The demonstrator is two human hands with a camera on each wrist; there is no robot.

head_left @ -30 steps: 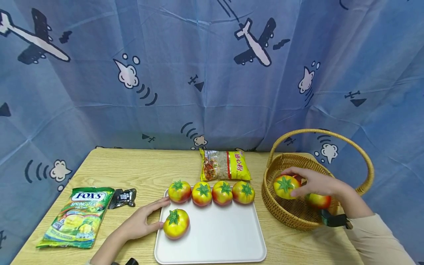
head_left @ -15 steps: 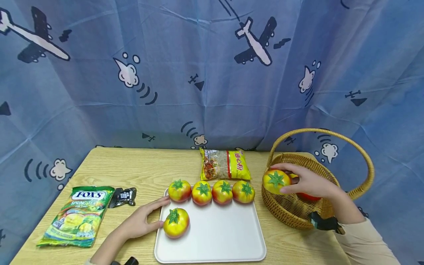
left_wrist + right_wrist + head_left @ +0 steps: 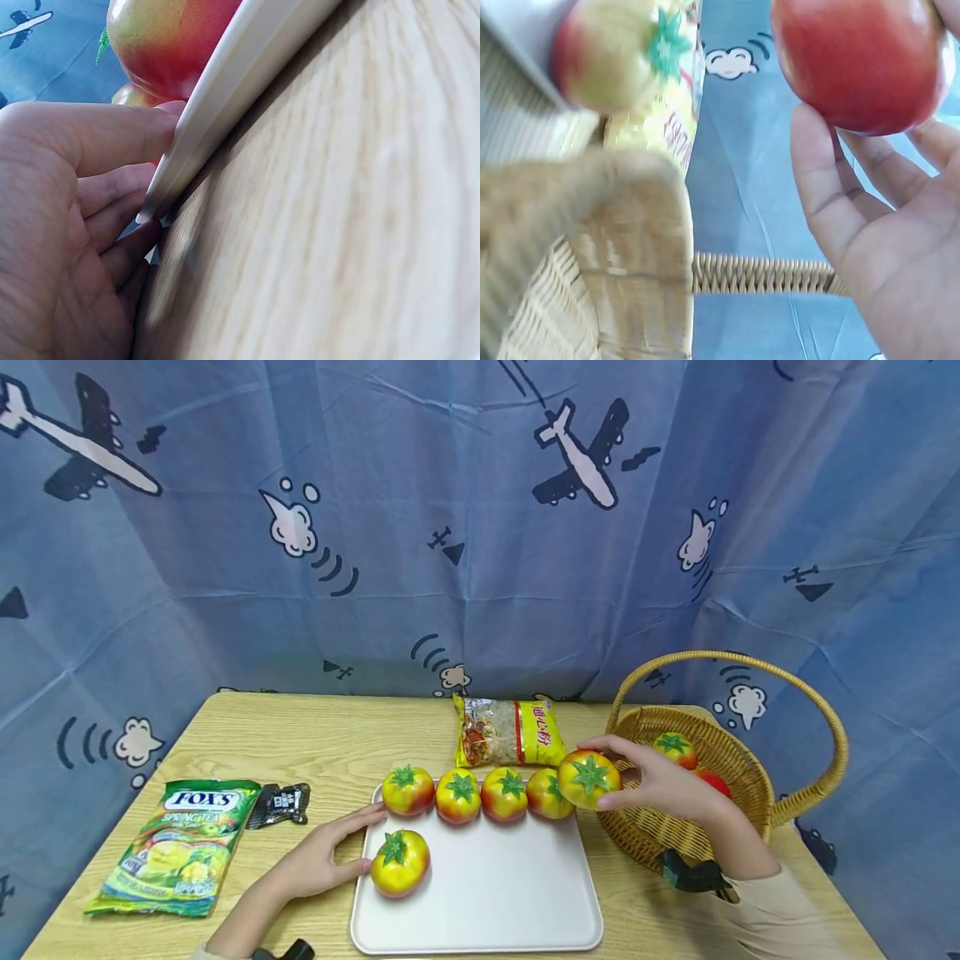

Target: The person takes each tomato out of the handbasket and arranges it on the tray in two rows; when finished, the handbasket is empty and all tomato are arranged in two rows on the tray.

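Near the tray's (image 3: 487,885) far right corner, a red-yellow fruit (image 3: 587,779) is gripped from the side by the right hand (image 3: 658,779), while the tray is touched, perhaps for steadiness, by the left hand's (image 3: 321,860) parted fingers.

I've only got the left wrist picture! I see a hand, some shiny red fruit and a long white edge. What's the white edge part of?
Observer: The head view shows that it's the side of a rectangular white tray.

Operator: Oh, cool! How many fruits are on it?

Observer: Five red-and-yellow fruits: four in a row along its far edge, and one by itself near the left side.

Operator: And what's the other hand doing? I can't see it at all!

Observer: The right hand is holding another fruit between its thumb and fingers.
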